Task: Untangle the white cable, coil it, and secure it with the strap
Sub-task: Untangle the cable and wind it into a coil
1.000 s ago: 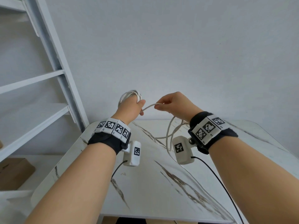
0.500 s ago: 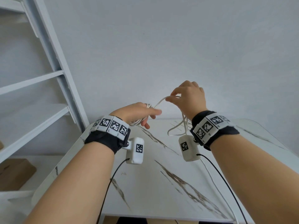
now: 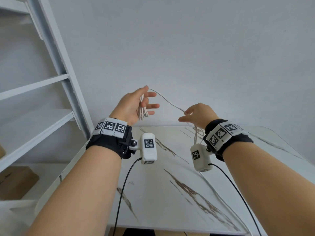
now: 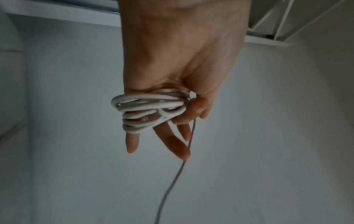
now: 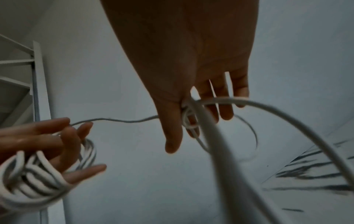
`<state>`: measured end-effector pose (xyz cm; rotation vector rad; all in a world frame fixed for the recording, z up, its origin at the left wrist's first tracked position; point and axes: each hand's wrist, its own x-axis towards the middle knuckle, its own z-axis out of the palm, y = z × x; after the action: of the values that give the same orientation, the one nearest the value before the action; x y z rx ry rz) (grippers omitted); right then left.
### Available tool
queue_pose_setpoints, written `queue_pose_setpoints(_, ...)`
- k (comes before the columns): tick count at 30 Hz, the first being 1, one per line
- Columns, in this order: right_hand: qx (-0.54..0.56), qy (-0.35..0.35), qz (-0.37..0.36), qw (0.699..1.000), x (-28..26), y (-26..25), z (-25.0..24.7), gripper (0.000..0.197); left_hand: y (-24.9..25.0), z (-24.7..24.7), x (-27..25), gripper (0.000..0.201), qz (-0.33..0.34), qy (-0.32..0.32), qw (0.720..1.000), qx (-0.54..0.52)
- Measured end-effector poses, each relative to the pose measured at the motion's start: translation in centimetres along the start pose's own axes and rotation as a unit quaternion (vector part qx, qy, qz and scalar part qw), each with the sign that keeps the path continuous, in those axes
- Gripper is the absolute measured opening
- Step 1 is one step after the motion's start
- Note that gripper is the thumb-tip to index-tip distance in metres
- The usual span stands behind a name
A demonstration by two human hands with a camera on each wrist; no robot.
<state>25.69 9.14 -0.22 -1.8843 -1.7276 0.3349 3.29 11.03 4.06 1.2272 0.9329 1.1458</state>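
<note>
My left hand (image 3: 144,103) is raised above the table's far edge with the fingers spread. Several turns of the white cable (image 3: 142,111) are wound round it, and one bent finger holds them against the palm. The left wrist view shows the coil (image 4: 149,109) across the fingers. From the thumb tip a single strand (image 3: 168,103) sags over to my right hand (image 3: 186,114), which pinches it between thumb and fingers (image 5: 172,128). Below the right hand loose loops (image 3: 196,135) hang down to the table. No strap shows in any view.
A white marble-patterned table (image 3: 153,193) lies under both arms, and loose cable (image 3: 221,198) trails along its right front. A white ladder shelf (image 3: 56,79) stands at the left against the wall, with a cardboard box (image 3: 15,181) low beside it.
My left hand has risen and turned its palm outward with the fingers spread. My right hand has dropped lower and to the right, so a strand now stretches between the hands.
</note>
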Motion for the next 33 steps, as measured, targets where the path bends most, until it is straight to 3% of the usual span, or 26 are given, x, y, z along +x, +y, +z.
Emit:
queue_pose_setpoints(4,-0.047,-0.019,0.009,0.999,0.1,0.9,0.3,0.034,0.6,-0.9,0.1,0.035,-0.005,0.024,0.992,-0.125)
queue_pose_setpoints(9,0.021,0.050,-0.064,0.997,-0.1,-0.3,0.7,0.018,0.3,-0.4,-0.3,0.034,-0.024,-0.008,0.991,-0.135)
queue_pose_setpoints(15,0.115,0.074,-0.048,0.989,-0.2,-1.0,0.8,0.017,0.4,-0.2,-0.8,0.041,-0.049,-0.062,0.990,-0.119)
queue_pose_setpoints(19,0.070,0.038,-0.045,0.996,-0.4,-1.2,1.0,0.018,0.4,0.5,-1.2,0.045,-0.066,-0.101,0.982,-0.144)
queue_pose_setpoints(24,-0.016,-0.077,-0.083,0.993,-1.2,-2.5,1.8,0.017,0.7,1.7,-1.3,0.042,-0.071,-0.137,0.961,-0.230)
queue_pose_setpoints(29,-0.011,-0.135,-0.136,0.981,-2.2,-4.3,2.0,0.015,0.8,2.2,-1.3,0.024,-0.019,-0.087,0.962,-0.258)
queue_pose_setpoints(33,0.000,-0.151,-0.172,0.973,-2.8,-5.0,1.9,0.024,1.0,1.9,-0.8,0.006,0.036,-0.001,0.974,-0.225)
